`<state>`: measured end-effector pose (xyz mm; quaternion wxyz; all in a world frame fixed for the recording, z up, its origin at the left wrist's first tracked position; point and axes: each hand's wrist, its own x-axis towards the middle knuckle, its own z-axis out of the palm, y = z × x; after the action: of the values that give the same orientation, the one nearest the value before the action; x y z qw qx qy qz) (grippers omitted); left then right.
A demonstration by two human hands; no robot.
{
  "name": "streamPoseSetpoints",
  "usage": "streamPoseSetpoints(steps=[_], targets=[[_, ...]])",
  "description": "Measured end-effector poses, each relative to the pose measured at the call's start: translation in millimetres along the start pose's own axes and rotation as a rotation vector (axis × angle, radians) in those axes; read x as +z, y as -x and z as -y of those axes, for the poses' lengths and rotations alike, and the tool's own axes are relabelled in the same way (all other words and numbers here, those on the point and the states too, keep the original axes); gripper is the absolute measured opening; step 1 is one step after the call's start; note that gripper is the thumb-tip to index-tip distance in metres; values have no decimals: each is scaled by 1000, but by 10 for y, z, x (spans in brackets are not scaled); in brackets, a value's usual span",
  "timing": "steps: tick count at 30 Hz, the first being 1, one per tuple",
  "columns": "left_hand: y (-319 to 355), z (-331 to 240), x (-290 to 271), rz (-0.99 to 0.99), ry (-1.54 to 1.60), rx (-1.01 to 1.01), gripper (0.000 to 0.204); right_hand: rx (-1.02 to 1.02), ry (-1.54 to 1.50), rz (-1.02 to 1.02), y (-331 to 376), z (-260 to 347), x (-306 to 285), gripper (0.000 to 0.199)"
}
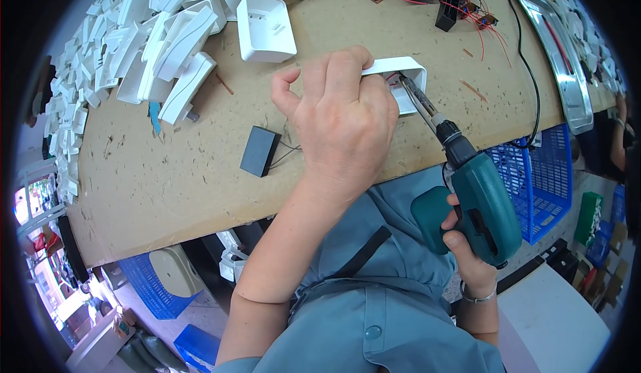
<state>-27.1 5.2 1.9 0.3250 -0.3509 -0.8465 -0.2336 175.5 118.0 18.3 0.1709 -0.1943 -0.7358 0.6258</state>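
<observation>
My left hand (344, 119) is closed around a white plastic housing (419, 78) at the middle of the table, its fingers hiding much of the case. Wrapped about the grip of a green soldering gun (493, 193) is my right hand (467, 249). The gun's long metal tip reaches into the housing's open side, where a bit of red wire shows; exactly what it touches in there is too small to tell. Left of my left wrist lies a small black rectangular box (259, 151) with thin dark wires running under that hand.
White housings (177, 39) are heaped at the far left, one open case (267, 26) beside them. Small circuit boards (471, 12) with red wires lie far back. A metal tray (557, 59) and black cable (531, 59) are right. Blue baskets (547, 179) stand below the table edge.
</observation>
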Motion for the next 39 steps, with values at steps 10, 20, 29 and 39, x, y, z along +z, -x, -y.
streamPoseSetpoints(steps=[10, 20, 29, 39], targets=[[2, 9, -2, 8, 7, 16, 6, -68, 239, 36, 21, 71, -52, 49], [-2, -8, 57, -63, 79, 8, 8, -111, 319, 46, -28, 170, -35, 61], [-13, -19, 38, -49, 103, -2, 7, -146, 355, 61, -4, 164, -60, 60], [-6, -17, 52, -44, 106, -11, 9, -100, 255, 36, 21, 167, -49, 58]])
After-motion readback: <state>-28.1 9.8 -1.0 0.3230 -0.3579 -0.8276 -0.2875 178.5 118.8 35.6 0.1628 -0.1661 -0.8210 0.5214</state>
